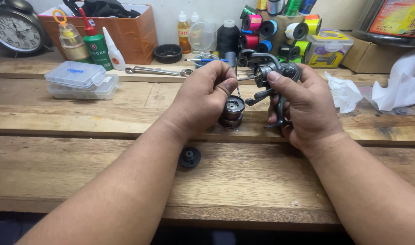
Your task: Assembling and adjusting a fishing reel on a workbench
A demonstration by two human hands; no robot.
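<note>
Where hands (257,97) work, spool (233,111) between.

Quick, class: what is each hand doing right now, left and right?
Left hand: closed, pinching a thin pin above the spool.
Right hand: closed around the fishing reel body.

Both forearms converge toward frame centre; left hand (203,97) pinches with curled fingers, right hand (302,106) clenched in a grip.
</note>
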